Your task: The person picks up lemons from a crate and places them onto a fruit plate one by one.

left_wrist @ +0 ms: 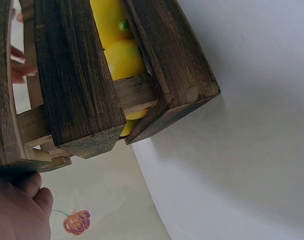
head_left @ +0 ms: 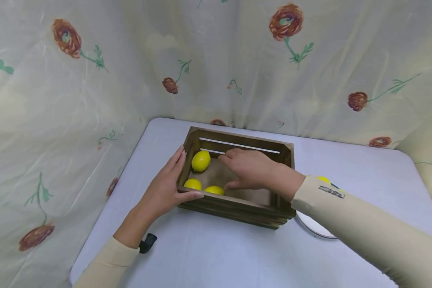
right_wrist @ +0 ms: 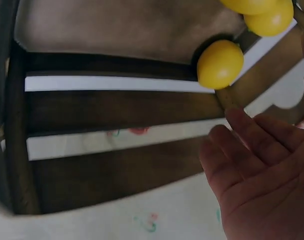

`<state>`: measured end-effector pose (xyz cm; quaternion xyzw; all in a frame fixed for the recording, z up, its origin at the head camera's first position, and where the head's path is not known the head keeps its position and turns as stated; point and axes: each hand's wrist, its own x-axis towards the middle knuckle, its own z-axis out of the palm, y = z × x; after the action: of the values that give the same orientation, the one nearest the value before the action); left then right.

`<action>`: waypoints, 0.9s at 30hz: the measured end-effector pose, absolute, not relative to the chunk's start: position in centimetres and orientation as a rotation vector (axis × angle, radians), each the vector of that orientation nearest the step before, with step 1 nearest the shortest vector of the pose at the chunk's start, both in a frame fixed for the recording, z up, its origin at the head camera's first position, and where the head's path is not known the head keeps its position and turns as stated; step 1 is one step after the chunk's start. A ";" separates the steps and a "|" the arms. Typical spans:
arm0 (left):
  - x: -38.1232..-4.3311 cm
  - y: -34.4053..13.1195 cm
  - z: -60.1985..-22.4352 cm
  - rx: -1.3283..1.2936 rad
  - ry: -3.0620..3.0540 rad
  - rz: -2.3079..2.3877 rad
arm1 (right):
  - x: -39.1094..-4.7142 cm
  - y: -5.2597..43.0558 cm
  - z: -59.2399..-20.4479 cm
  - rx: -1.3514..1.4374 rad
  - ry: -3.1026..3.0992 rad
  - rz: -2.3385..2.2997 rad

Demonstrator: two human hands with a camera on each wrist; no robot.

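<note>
Grips a brown slatted wooden crate (head_left: 230, 210) at its near-left corner with the left hand (head_left: 167, 190), laying thumb along the near rim and fingers against the end wall. Has three oval yellow lemons (head_left: 201, 161) inside, leftward: one toward the back, two by the near wall. Reaches into the crate beside these with the right hand (head_left: 250, 170), relaxing its fingers around nothing. Shows farther right a round white dark-rimmed plate (head_left: 316, 227), partly behind the beige right sleeve (head_left: 349, 224).

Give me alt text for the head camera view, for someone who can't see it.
A person's left hand holds the left end of a wooden crate while the right hand reaches inside, where three lemons lie. The crate stands on a white table before a floral curtain.
</note>
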<state>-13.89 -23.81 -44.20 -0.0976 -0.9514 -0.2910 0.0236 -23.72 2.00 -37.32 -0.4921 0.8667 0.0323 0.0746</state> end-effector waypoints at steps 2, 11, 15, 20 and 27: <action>-13.9 -23.8 -44.1 -0.312 -2.936 -0.908 | -23.8 1.3 -37.8 -1.451 2.577 0.134; -14.0 -24.0 -44.0 -0.317 -2.932 -0.914 | -24.0 -0.9 -39.8 -1.455 2.500 0.243; -14.1 -24.0 -44.1 -0.327 -2.929 -0.920 | -24.1 -1.6 -40.3 -1.445 2.471 0.311; -14.3 -24.1 -44.2 -0.345 -2.914 -0.924 | -24.4 -2.5 -41.1 -1.373 2.409 0.341; -14.1 -24.3 -44.5 -0.327 -2.925 -0.934 | -24.4 -3.5 -42.1 -1.298 2.317 0.302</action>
<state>-14.10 -24.26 -44.55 -0.1059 -0.9469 -0.3025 0.0267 -24.44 -3.53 -42.14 -0.4723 0.8431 0.1099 0.2325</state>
